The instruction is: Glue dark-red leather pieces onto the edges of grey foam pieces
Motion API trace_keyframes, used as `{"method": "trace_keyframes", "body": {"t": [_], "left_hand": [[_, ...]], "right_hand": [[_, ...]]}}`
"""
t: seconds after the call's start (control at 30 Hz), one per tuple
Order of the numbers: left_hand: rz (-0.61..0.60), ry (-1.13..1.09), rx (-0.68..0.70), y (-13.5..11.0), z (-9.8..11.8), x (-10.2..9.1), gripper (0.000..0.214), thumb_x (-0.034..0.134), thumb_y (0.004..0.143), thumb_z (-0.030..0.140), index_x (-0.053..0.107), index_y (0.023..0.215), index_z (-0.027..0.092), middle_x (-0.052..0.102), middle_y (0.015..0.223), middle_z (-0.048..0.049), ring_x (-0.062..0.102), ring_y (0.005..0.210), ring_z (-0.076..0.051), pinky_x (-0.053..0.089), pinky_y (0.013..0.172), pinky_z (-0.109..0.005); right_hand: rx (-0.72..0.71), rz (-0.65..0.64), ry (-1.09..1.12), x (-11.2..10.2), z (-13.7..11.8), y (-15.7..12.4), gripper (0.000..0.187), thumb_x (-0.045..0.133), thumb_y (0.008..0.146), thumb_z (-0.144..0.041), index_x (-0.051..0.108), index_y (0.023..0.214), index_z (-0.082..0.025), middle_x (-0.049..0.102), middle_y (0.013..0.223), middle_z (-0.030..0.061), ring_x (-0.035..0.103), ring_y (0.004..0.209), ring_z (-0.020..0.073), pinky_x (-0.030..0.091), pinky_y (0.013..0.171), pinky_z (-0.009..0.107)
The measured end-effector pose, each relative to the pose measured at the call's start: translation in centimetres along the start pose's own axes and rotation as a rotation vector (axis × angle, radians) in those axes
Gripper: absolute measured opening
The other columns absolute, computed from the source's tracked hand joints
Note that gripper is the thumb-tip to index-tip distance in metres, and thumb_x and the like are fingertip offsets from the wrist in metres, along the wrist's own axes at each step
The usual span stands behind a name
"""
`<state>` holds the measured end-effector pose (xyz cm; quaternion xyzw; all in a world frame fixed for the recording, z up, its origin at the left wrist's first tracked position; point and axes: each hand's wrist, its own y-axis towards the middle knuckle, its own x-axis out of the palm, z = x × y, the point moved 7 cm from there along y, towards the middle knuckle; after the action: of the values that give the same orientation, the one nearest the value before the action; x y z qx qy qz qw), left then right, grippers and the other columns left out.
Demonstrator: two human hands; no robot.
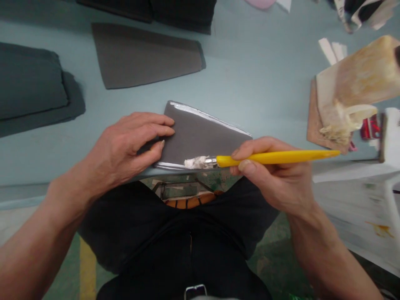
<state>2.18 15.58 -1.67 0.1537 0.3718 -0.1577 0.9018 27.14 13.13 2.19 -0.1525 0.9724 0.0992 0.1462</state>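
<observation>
A grey wedge-shaped foam piece [200, 135] lies at the near edge of the pale blue table [256, 79], with wet white glue along its top and bottom edges. My left hand [131, 146] lies on its left end, fingers stretched flat and pressing it down. My right hand [275, 175] is closed on a yellow-handled brush [275, 157]. The brush's glue-caked white bristles [197, 162] touch the piece's near edge.
Another grey foam wedge [146, 54] lies further back. Dark stacked material [31, 87] sits at the left and more [175, 12] at the far edge. A glue-stained container [353, 91] on a brown board stands at the right, above paper-covered surfaces [356, 196].
</observation>
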Motion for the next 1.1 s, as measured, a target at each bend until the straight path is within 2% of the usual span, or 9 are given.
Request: {"method": "trace_keyframes", "body": {"t": [0.13,0.23,0.33,0.4,0.5,0.67,0.9,1.0,1.1], "left_hand": [[-0.008,-0.012,0.016,0.2,0.1,-0.1,0.03,0.054,0.096,0.037,0.078,0.112,0.032,0.076,0.137,0.0007,0.07,0.13,-0.025,0.051,0.123,-0.044],[-0.021,0.001,0.014,0.1,0.2,0.1,0.032,0.05,0.097,0.039,0.077,0.112,0.031,0.077,0.136,0.0005,0.07,0.131,-0.024,0.051,0.123,-0.043],[-0.008,-0.009,-0.001,0.0,0.0,0.0,0.032,0.051,0.095,0.041,0.077,0.111,0.032,0.077,0.136,0.0018,0.069,0.131,-0.023,0.05,0.124,-0.043],[0.0,-0.025,-0.009,0.0,-0.2,0.0,0.031,0.052,0.095,0.042,0.078,0.11,0.034,0.077,0.136,0.0031,0.069,0.132,-0.023,0.05,0.125,-0.042],[0.004,-0.037,-0.004,0.1,-0.1,0.0,0.03,0.053,0.095,0.042,0.078,0.11,0.035,0.077,0.137,0.0034,0.069,0.132,-0.024,0.049,0.126,-0.041],[-0.022,0.01,-0.032,0.1,0.0,0.0,0.036,0.05,0.097,0.044,0.078,0.113,0.029,0.077,0.137,0.0013,0.068,0.132,-0.024,0.049,0.125,-0.044],[0.017,-0.018,0.014,0.2,0.3,-0.3,0.025,0.057,0.095,0.039,0.078,0.106,0.029,0.079,0.133,-0.0004,0.071,0.129,-0.023,0.05,0.122,-0.043],[0.028,0.016,0.034,0.2,0.3,-0.4,0.026,0.059,0.097,0.038,0.078,0.109,0.026,0.08,0.132,-0.0029,0.072,0.128,-0.023,0.053,0.12,-0.043],[0.024,0.063,0.047,0.0,0.2,-0.3,0.03,0.056,0.101,0.042,0.077,0.115,0.024,0.079,0.134,-0.0015,0.07,0.13,-0.022,0.053,0.12,-0.044]], "right_hand": [[0.03,-0.053,-0.002,0.8,-0.4,2.2,0.016,0.078,0.097,-0.043,0.08,0.1,-0.028,0.078,0.091,0.0017,0.072,0.073,0.0146,0.064,0.069,0.029],[0.024,-0.168,0.013,2.3,-1.3,3.5,0.015,0.077,0.098,-0.039,0.079,0.097,-0.025,0.077,0.086,0.0007,0.072,0.075,0.0139,0.064,0.07,0.028],[0.017,-0.264,-0.001,3.5,-1.8,4.0,0.015,0.079,0.096,-0.038,0.079,0.091,-0.023,0.076,0.085,0.0009,0.072,0.077,0.014,0.064,0.072,0.027],[0.039,-0.272,-0.035,3.6,-1.7,3.9,0.018,0.081,0.094,-0.042,0.079,0.089,-0.024,0.076,0.084,0.0012,0.072,0.077,0.0149,0.064,0.071,0.028],[0.051,-0.254,-0.055,3.1,-1.5,3.4,0.017,0.082,0.093,-0.042,0.08,0.089,-0.025,0.077,0.083,0.0012,0.072,0.076,0.0158,0.065,0.071,0.029],[0.028,-0.224,-0.056,2.0,-1.2,2.8,0.01,0.079,0.095,-0.034,0.079,0.089,-0.026,0.079,0.084,0.0003,0.072,0.075,0.0149,0.064,0.071,0.028],[0.031,-0.195,-0.079,0.2,-0.5,2.2,0.014,0.079,0.096,-0.038,0.079,0.091,-0.024,0.077,0.082,0.0005,0.07,0.073,0.0144,0.062,0.07,0.028],[0.027,-0.176,-0.095,-0.7,-0.4,1.9,0.011,0.079,0.096,-0.033,0.079,0.09,-0.023,0.077,0.081,0.0001,0.068,0.07,0.0129,0.059,0.066,0.025],[0.038,-0.159,-0.1,-1.6,-0.2,1.4,0.009,0.079,0.095,-0.03,0.079,0.091,-0.022,0.077,0.081,-0.0003,0.068,0.07,0.0121,0.057,0.066,0.024]]}}
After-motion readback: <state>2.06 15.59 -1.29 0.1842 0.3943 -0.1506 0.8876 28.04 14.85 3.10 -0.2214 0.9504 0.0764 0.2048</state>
